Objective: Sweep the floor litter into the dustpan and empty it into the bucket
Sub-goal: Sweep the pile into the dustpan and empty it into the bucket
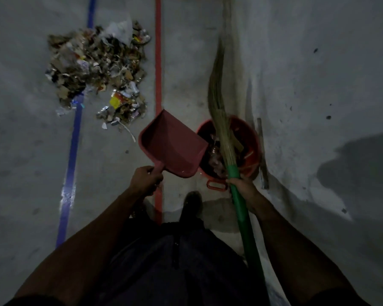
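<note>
Dark shorts (164,261) and both forearms fill the near view. Beside the red bucket (250,138), the left hand (145,181) grasps the red dustpan (170,144) by its handle, pan edge overlapping the bucket's rim. Right hand (241,186) clasps the green-handled broom (219,102), whose bristles cross over the bucket. Beyond the bucket, past a red tape line (158,62), lies the litter pile (97,69) on a blue tape line (74,133).

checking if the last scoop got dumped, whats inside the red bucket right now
The red bucket holds dark mixed litter, too dim to tell apart. The broom bristles cross over its middle and the dustpan overlaps its left rim, hiding what lies beneath them.
</note>
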`<state>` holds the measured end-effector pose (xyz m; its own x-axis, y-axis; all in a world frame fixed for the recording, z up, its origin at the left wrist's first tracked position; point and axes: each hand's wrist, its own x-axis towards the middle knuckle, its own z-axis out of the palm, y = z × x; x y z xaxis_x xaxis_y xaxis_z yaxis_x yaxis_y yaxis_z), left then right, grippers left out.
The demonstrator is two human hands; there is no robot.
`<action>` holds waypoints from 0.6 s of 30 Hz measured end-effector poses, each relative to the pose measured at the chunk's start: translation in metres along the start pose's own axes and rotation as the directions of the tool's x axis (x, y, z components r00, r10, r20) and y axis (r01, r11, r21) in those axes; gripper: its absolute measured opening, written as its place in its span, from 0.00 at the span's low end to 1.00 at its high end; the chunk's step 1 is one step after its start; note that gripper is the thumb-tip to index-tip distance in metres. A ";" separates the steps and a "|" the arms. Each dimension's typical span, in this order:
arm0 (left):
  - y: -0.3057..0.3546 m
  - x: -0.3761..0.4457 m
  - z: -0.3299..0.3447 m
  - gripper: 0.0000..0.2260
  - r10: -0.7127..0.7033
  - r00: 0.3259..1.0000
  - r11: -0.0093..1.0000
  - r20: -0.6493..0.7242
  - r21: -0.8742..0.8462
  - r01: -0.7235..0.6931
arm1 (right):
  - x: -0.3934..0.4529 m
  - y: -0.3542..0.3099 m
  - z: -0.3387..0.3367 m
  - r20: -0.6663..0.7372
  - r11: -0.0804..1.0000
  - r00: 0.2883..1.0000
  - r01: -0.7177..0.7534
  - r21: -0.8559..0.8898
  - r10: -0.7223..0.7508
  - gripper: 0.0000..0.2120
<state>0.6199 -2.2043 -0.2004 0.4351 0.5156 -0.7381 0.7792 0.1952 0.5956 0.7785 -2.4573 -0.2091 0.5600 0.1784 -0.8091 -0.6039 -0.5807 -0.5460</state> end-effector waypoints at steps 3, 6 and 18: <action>-0.013 -0.007 -0.036 0.04 -0.007 0.996 0.997 -0.087 -0.074 0.000 | -0.003 -0.017 0.032 0.021 0.993 0.998 0.066 -0.094 -0.064 0.13; -0.029 -0.009 -0.078 0.05 -0.020 0.986 0.989 -0.168 -0.148 -0.006 | -0.010 -0.037 0.071 0.042 0.974 0.996 0.088 -0.209 -0.081 0.12; -0.096 0.022 -0.273 0.06 -0.010 0.936 0.947 -0.351 -0.304 -0.104 | -0.034 -0.101 0.257 0.062 0.889 0.988 0.155 -0.431 -0.142 0.04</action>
<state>0.4321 -1.9841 -0.1876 0.2412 0.7736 -0.5860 0.5553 0.3852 0.7371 0.6748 -2.2009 -0.1818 0.6042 0.3079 -0.7349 -0.2059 -0.8307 -0.5173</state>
